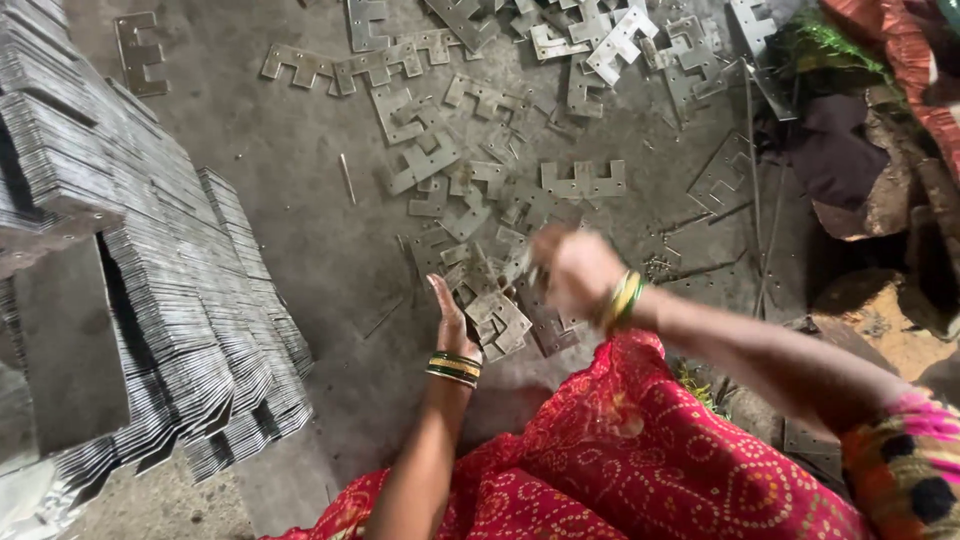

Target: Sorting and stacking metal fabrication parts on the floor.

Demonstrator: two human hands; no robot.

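Plates [497, 318], flat grey metal pieces cut with square notches, lie in a loose heap on the concrete floor [300, 220] just in front of the person's knees, and more of them are scattered up toward the top of the view. The left hand [452, 325] stands on edge against the near side of the heap, fingers straight and palm open, touching the plates as a stop and gripping nothing. The right hand [572, 270] hovers over the heap's far side, blurred by motion; its fingers look curled, perhaps round a plate or two, but I cannot tell whether it really holds anything (the blur hides the fingertips). Bangles sit on both wrists, and red patterned cloth [640, 450] covers the lap below. To the left rise long, leaning stacks [180, 300] of the same plates, packed edge to edge. At the right lie thin rods [752, 180] and dark clutter.

Risks, as I judge them: the cut edges and notch corners look sharp, and bare fingers moving fast through a loose heap could get nicked. Plates could slip past the open left palm and skid across the floor. The leaning stacks stand close enough that a nudge might topple a row
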